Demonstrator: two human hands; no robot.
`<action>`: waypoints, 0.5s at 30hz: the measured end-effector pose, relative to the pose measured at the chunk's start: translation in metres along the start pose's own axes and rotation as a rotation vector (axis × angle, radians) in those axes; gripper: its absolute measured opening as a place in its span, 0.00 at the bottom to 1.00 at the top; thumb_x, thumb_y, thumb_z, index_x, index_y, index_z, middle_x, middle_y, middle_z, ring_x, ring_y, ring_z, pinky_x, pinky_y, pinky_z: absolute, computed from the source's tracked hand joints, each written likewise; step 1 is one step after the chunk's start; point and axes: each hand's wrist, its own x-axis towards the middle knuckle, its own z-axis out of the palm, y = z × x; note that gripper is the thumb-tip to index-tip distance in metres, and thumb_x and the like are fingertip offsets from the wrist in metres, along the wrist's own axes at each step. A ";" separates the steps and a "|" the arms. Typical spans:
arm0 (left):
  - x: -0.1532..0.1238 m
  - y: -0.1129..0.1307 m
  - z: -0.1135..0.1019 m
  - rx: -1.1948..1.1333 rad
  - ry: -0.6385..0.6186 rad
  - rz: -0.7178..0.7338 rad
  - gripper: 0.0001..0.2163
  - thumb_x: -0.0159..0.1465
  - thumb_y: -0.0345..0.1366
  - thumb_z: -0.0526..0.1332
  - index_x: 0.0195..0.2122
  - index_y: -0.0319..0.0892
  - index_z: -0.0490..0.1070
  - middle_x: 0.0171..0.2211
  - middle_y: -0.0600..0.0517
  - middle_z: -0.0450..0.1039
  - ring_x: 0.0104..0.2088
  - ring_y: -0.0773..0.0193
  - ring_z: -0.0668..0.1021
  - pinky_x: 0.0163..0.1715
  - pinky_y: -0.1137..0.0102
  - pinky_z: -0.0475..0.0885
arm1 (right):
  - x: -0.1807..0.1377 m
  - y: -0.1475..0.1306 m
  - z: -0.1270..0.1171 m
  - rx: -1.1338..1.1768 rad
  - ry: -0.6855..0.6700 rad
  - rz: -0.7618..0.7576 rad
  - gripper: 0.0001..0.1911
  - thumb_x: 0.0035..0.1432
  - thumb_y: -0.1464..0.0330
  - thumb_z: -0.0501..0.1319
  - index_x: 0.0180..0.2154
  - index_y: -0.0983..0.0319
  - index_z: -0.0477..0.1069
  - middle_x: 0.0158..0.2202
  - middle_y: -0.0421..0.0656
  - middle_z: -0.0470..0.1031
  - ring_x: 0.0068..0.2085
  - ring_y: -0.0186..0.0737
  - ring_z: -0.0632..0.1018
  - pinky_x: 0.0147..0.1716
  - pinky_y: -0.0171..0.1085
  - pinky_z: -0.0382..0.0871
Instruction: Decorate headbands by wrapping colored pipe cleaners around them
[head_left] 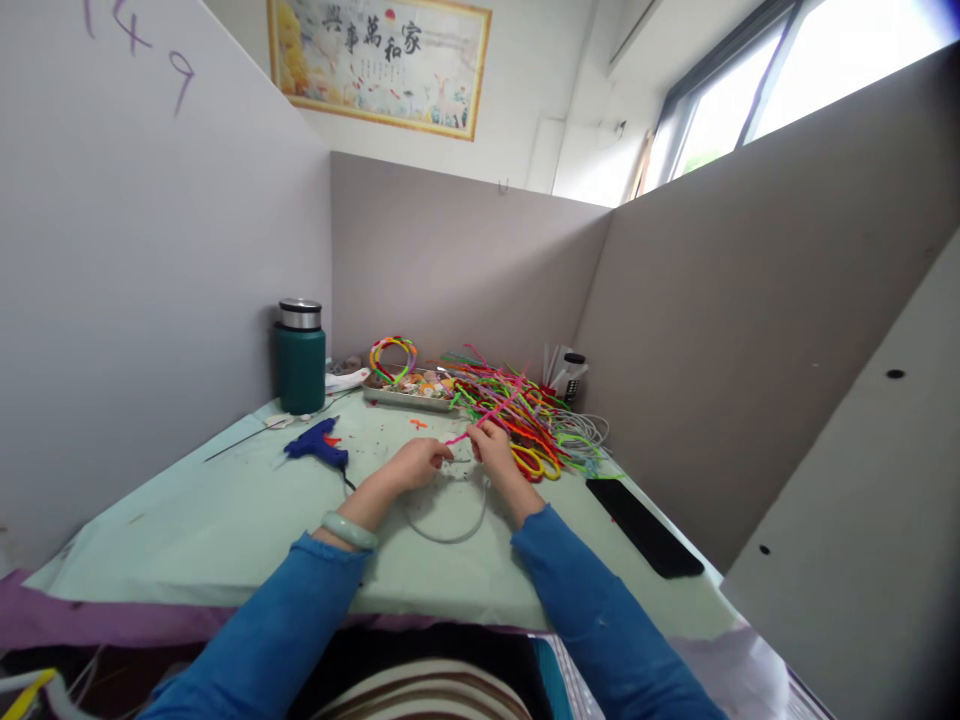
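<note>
**Pale-green-covered table (255, 510) carrying a tangled, multicoloured heap of fuzzy stems (536, 425)**

At the heap's eight o'clock, the left hand (421, 463) and right hand (491, 448) are pinching; a thin grey loop (450, 542) is curving at their six o'clock, a bright-pink fuzzy stem (459, 437) running between their fingertips.

We see daylight glaring through the window (825, 70) at upper right, its panes burnt nearly white. The right partition (750, 330) sits in grey shade; the surface (225, 540) is softly lit. Wide-angle distortion stretches our view, and its right edge blurs darkly.
</note>
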 end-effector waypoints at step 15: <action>-0.001 0.003 -0.005 -0.065 0.040 -0.029 0.13 0.55 0.35 0.56 0.38 0.43 0.77 0.34 0.50 0.77 0.34 0.62 0.74 0.36 0.74 0.64 | 0.000 0.002 0.001 -0.006 -0.083 -0.011 0.09 0.50 0.64 0.55 0.23 0.59 0.57 0.12 0.33 0.60 0.15 0.30 0.63 0.16 0.31 0.54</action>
